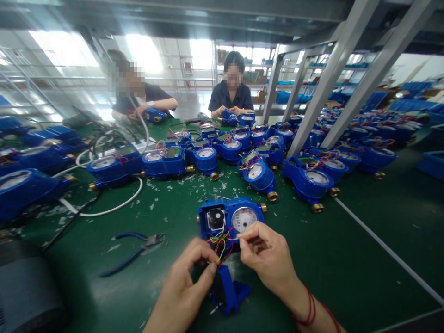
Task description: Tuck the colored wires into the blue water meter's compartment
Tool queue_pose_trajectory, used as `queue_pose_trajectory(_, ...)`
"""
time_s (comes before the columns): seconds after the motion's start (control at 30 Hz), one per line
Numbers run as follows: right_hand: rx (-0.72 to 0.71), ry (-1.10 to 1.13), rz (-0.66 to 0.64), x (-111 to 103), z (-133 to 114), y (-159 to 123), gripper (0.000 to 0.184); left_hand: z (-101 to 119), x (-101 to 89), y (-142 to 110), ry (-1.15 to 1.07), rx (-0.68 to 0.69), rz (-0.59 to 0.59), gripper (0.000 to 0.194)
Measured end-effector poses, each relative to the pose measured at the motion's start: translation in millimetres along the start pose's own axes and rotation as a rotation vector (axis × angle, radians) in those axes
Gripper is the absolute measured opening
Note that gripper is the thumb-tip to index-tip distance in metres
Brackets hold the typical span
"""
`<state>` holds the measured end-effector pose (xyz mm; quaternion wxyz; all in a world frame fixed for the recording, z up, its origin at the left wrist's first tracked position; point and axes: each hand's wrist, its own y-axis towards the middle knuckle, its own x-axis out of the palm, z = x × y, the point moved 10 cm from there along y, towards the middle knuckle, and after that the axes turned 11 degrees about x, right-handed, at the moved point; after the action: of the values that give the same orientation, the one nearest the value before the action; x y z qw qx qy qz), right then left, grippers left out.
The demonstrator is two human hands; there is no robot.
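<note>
Your left hand [187,282] pinches the coloured wires [220,244] shut-fingered, right hand [267,259] nips a wire by the blue meter [231,219] on the bench [347,259].

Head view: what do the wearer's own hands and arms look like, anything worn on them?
Both hands are bare, no gloves. The left hand shows no sleeve, ring or band up to the frame edge. The right hand has thin red cords looped around the wrist, a further strand lower on the forearm. No watch or markings visible.

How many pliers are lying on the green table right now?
1: blue-handled metal pliers lying on the green table, left of the left hand. Others may hide among the meters.
</note>
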<state>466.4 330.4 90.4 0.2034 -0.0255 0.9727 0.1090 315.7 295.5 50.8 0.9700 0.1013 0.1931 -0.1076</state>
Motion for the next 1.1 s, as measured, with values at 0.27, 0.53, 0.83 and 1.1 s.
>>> queue_pose_trajectory(0.27, 0.032, 0.214, 0.071, -11.1, 7.4, -5.2, 0.012, -0.8, -0.2, 0.6, 0.019, -0.038, -0.006, 0.021)
queue_pose_trajectory(0.53, 0.067, 0.314, -0.009, -6.0, 10.8, -4.5, 0.004, -1.7, -1.5, 0.5, -0.046, -0.016, -0.032, 0.022)
queue_pose_trajectory(0.83, -0.234, -0.085, -0.290, 35.8, -23.8, -17.7, 0.014, 4.1, -2.8, -0.4, 0.004, 0.065, -0.022, 0.015)
queue_pose_trajectory(1.1, -0.241, -0.120, -0.282, 38.5, -23.8, -18.7, 0.009, -0.1, -4.9, 0.0, 0.045, -0.027, 0.014, 0.014)
